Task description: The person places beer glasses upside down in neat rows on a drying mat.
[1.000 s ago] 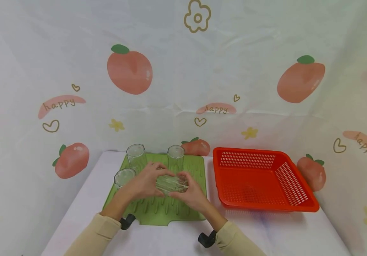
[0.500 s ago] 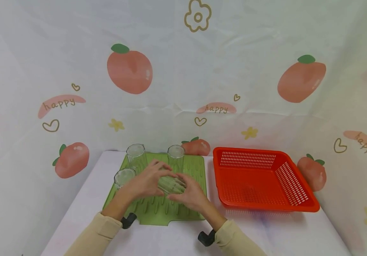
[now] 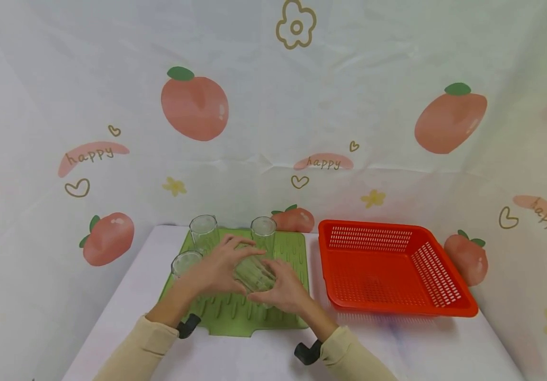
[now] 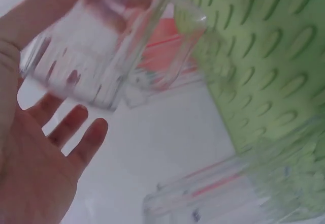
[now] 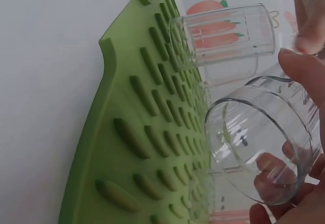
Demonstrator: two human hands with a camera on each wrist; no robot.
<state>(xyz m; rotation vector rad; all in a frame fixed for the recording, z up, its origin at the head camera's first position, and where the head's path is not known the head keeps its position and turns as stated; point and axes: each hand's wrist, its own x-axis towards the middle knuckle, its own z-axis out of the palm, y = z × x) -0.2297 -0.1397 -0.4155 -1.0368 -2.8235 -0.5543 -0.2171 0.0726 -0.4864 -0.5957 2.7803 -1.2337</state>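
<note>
Both hands hold one clear drinking glass (image 3: 254, 273) over the green ribbed mat (image 3: 235, 320). It tilts, its right end lower. My left hand (image 3: 217, 269) grips its left end between thumb and fingers; in the left wrist view, several fingers of that left hand (image 4: 51, 142) are spread beneath the glass's thick end. On the other end, my right hand (image 3: 285, 286) has its thumb and fingers round the glass near the open rim. In the right wrist view that rim (image 5: 254, 148) is turned toward the mat.
Three more glasses stand on the mat: one at the back left (image 3: 204, 233), one at the back middle (image 3: 263, 235), one at the left (image 3: 186, 263), partly behind the left hand. A red perforated basket (image 3: 399, 309) stands to the right. A printed cloth (image 3: 254, 106) hangs behind.
The glass has tipped from nearly level to a steeper slant, its right end going down. The left fingers have risen slightly with it. The standing glasses and basket have stayed put.
</note>
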